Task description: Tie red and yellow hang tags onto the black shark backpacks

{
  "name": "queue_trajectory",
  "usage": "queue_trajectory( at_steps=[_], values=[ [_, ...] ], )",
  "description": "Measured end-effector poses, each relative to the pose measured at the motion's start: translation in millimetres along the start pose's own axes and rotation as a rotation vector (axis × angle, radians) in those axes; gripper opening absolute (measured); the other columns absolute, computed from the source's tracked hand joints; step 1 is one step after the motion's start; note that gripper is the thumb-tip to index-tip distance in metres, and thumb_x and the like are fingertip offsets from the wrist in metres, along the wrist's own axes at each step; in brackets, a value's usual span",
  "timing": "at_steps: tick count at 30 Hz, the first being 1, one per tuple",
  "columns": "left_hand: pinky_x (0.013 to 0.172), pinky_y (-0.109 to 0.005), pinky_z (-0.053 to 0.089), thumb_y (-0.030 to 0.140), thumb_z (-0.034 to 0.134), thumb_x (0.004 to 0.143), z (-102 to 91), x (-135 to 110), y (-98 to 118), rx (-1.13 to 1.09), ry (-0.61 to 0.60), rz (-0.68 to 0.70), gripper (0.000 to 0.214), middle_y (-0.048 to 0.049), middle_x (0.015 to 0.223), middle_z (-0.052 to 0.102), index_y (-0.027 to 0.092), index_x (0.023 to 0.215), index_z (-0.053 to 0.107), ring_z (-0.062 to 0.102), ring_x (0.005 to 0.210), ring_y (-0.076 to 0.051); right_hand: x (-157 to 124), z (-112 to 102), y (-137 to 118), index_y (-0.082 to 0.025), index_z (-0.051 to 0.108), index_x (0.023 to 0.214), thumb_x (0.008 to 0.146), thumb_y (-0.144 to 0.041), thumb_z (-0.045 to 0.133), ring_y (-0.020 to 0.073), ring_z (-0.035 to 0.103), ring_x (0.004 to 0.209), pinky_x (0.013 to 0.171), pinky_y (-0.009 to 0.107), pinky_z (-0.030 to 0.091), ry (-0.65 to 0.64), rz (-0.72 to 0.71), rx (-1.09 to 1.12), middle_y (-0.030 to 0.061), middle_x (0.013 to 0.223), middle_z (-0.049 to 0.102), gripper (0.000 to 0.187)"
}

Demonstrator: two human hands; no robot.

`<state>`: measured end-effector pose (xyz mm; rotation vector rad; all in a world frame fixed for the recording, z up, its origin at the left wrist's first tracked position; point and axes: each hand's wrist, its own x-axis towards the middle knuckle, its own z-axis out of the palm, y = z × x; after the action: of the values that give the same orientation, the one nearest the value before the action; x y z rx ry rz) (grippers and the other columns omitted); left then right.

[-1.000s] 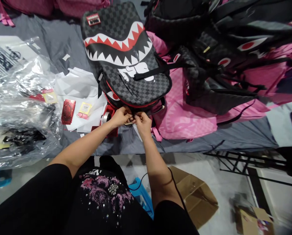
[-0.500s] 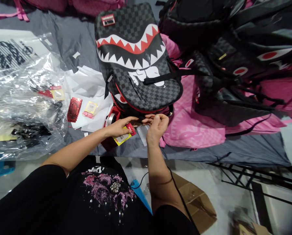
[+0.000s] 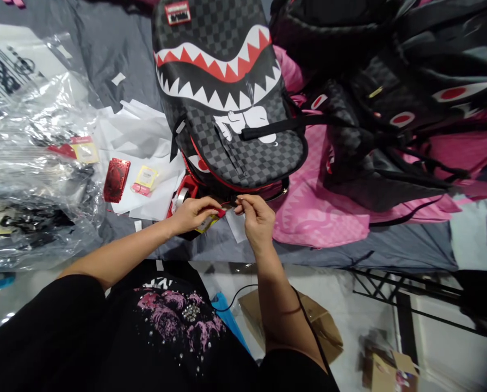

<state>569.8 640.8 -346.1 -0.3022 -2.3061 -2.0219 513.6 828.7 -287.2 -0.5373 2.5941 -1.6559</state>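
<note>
Head view: a checkered backpack with a shark-mouth print lies on the grey worktop, its near edge just above both hands. The left hand has its fingers closed on a yellow-and-red hang tag. The right hand pinches what seems a thin tag string at the backpack's edge. A red card lies on white paper to the left, beside crumpled clear plastic.

I see the backpack with a smooth, faintly glossy checkered skin; clear crinkled plastic bags; matt white paper.
</note>
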Motion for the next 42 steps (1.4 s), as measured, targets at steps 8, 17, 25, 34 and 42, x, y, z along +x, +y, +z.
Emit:
queue_trajectory(
  at_steps=[8,17,25,34,42],
  values=[
    [0.097,-0.044,0.045,0.019,0.059,0.092,4.5,5,6,0.652,0.221,0.44,0.022,-0.0046,0.11,0.075,0.03,0.103,0.074,0.063,0.101,-0.02,2,-8,1,-0.021,0.073,0.091,0.091,-0.026,0.059,0.0112,0.064,0.063,0.06,0.026,0.054,-0.151,0.106,0.032,0.0021,0.086,0.069,0.014],
    [0.063,-0.021,0.053,0.028,0.068,0.087,26.6,22,6,-0.333,0.092,-0.177,0.015,-0.0023,0.077,0.074,0.015,0.094,0.072,0.067,0.065,-0.011,14,-15,0,-0.021,0.068,0.081,0.087,-0.02,0.06,0.0138,0.063,0.068,0.065,0.026,0.051,-0.261,0.132,0.079,-0.0009,0.076,0.067,0.009],
    [0.068,-0.018,0.052,0.021,0.063,0.091,15.4,20,4,0.107,0.083,0.014,0.014,-0.0038,0.085,0.076,0.017,0.095,0.075,0.07,0.074,-0.011,15,-21,-5,-0.02,0.068,0.088,0.093,-0.015,0.055,0.0163,0.063,0.08,0.075,0.028,0.049,-0.421,-0.131,-0.263,0.004,0.085,0.066,0.015],
    [0.069,-0.022,0.051,0.021,0.061,0.092,15.9,22,-1,0.349,-0.03,0.0,0.016,-0.005,0.085,0.076,0.018,0.096,0.076,0.071,0.077,-0.014,13,-18,0,-0.021,0.068,0.094,0.096,-0.018,0.05,0.0201,0.062,0.085,0.078,0.03,0.048,-0.508,-0.144,-0.417,0.0068,0.09,0.065,0.018],
    [0.069,-0.024,0.047,0.021,0.064,0.088,12.2,29,8,0.375,-0.172,-0.239,0.009,-0.0008,0.086,0.077,0.021,0.089,0.073,0.072,0.079,-0.016,16,-15,-7,-0.019,0.067,0.096,0.098,-0.016,0.045,0.0225,0.059,0.087,0.079,0.033,0.043,-0.643,-0.16,-0.601,0.0088,0.091,0.066,0.023]
  ],
)
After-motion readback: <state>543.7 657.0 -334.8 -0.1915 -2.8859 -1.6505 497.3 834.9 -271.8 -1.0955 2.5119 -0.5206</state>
